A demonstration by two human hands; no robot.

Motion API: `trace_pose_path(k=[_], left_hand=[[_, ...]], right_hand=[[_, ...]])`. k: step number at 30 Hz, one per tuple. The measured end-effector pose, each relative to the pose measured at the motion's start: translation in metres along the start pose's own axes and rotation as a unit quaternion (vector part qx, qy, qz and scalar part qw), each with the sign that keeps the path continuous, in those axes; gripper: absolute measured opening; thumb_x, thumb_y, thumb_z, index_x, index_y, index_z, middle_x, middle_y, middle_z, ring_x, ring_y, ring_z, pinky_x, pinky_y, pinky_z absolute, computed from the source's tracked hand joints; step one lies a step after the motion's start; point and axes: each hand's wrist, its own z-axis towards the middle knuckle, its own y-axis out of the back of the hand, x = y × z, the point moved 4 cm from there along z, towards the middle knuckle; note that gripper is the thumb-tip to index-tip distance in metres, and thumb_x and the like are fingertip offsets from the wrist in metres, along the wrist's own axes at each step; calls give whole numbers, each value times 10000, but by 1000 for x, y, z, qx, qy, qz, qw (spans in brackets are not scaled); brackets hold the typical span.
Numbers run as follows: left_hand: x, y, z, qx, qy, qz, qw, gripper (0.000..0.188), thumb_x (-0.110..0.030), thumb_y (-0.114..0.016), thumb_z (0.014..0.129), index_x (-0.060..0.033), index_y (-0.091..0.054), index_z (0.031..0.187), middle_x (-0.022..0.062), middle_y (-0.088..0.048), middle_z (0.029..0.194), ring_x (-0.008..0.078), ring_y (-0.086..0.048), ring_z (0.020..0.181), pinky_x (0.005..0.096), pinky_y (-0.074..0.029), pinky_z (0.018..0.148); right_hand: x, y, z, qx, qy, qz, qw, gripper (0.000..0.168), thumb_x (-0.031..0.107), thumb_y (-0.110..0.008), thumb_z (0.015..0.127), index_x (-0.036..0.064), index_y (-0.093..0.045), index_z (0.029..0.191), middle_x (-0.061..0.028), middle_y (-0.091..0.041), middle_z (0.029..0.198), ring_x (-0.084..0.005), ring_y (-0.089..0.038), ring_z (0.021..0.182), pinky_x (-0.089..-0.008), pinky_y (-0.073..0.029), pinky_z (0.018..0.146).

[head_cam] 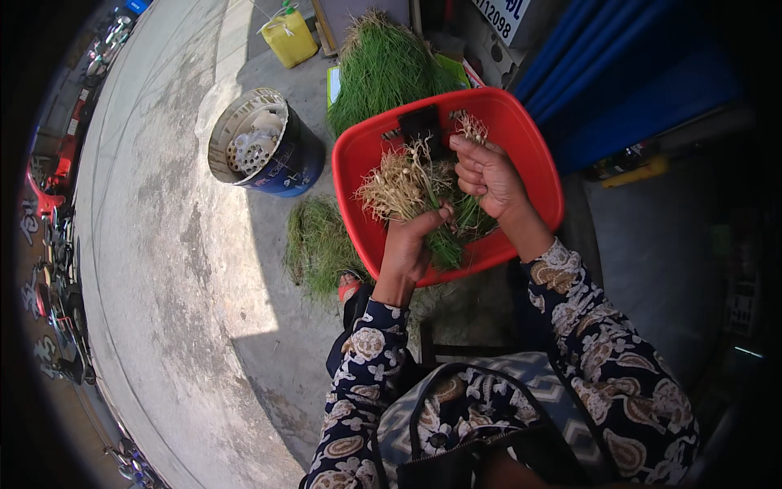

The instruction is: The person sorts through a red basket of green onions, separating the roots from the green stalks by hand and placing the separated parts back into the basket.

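Observation:
A red plastic basin (349, 177) lies before me with both hands over it. My left hand (410, 244) is closed around a large bunch of thin green stalks with pale bulbs and tangled roots (400, 183); the roots point up and away, the green leaves hang below the fist. To its right my right hand (486, 174) is a closed fist on a smaller bunch, whose roots (472, 127) stick out above the fingers. More green stalks (473, 217) lie in the basin between the hands. What else the basin holds is partly hidden by the hands and bunches.
Behind the basin stands a big heap of green stalks (391, 70). A loose pile of greens (321, 244) lies on the concrete at left. Beyond it is a blue bucket (293, 162) holding pierced briquettes and plastic. A yellow jerrycan (290, 40) stands farther back; blue sheeting (611, 79) hangs at right.

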Motion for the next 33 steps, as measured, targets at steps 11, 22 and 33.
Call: trace_pose_path(k=[11, 22, 33], left_hand=[[10, -2, 16, -46, 4, 24, 999, 345, 8, -613, 757, -4, -552, 1097, 67, -618, 904, 185, -601, 812, 355, -523, 782], [34, -3, 32, -1, 7, 50, 999, 609, 78, -597, 696, -40, -454, 1276, 76, -586, 970, 195, -568, 827, 361, -497, 782], [8, -23, 19, 9, -9, 79, 997, 397, 89, -575, 746, 12, -522, 1132, 101, -627, 924, 201, -622, 766, 329, -528, 692]], right_hand=[[0, -8, 3, 62, 28, -100, 993, 181, 215, -718, 838, 73, -646, 923, 97, -453, 579, -2, -297, 438, -206, -207, 389], [10, 22, -17, -71, 125, -96, 985, 222, 268, -737, 827, 80, -624, 860, 105, -399, 555, -3, -281, 419, -201, -194, 374], [51, 29, -22, -148, 199, 6, 969, 217, 215, -724, 832, 145, -529, 765, 107, -339, 542, -17, -284, 408, -193, -203, 371]])
